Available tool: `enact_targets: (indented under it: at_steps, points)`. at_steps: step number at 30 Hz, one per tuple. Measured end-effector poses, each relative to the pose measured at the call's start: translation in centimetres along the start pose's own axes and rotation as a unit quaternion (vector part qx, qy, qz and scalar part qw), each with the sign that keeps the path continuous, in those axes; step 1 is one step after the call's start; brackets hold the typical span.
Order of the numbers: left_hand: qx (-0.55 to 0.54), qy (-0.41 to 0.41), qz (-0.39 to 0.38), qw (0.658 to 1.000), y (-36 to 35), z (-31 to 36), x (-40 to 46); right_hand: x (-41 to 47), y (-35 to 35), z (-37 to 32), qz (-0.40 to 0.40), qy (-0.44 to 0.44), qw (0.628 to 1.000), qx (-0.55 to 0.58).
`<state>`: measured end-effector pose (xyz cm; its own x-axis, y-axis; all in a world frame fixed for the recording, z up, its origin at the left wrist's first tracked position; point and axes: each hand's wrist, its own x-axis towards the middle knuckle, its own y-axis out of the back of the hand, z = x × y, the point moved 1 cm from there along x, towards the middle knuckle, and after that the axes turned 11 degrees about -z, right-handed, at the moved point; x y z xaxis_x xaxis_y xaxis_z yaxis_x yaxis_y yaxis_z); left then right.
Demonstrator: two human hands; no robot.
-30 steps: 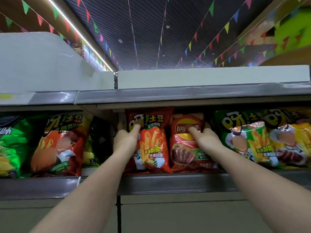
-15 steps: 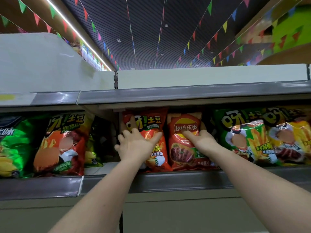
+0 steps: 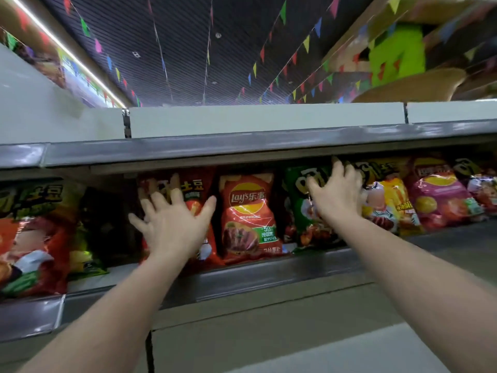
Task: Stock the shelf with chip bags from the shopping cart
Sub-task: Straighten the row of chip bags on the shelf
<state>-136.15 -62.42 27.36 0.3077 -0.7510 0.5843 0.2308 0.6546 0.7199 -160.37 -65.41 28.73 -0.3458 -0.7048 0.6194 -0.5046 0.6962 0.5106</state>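
A row of chip bags stands on a grey metal shelf (image 3: 269,273) under an upper shelf. My left hand (image 3: 172,224) is spread flat with straight fingers over the front of a red-orange fries bag (image 3: 196,195). To its right stands a red Lay's bag (image 3: 247,216), untouched. My right hand (image 3: 336,195) reaches onto the top of a green bag (image 3: 301,211), fingers laid over its upper edge beside a yellow bag (image 3: 390,200). Whether those fingers curl round the bag is unclear. The shopping cart is out of view.
More bags line the shelf: a red and yellow one (image 3: 32,238) at far left, a dark gap (image 3: 107,224) beside it, and a pink bag (image 3: 441,195) at the right. The upper shelf lip (image 3: 242,146) hangs low over the bags.
The view swung right. My right hand left the Lay's bag and moved right onto the green bag. My left hand opened wide and stays over the red-orange bag.
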Motion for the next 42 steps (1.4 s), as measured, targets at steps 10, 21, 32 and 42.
enact_targets:
  at_steps: [10, 21, 32, 42]
  points:
    - [0.147, -0.069, -0.078, 0.984, -2.7, 4.8, -1.0, 0.4, -2.0, 1.3, -0.147, -0.064, 0.985, 0.059]
    - [0.136, -0.044, -0.087, 0.986, -2.6, 4.9, -0.9, 0.2, -2.1, 0.8, -0.178, -0.054, 0.980, 0.069]
    - [0.154, -0.050, -0.069, 0.984, -2.3, 5.0, -1.0, -0.8, -0.7, 0.9, -0.178, -0.013, 0.983, 0.042]
    - [-0.129, -0.006, 0.069, 0.989, 0.2, 2.3, -0.1, -3.0, -0.9, -4.3, -0.134, 0.222, 0.966, -0.005]
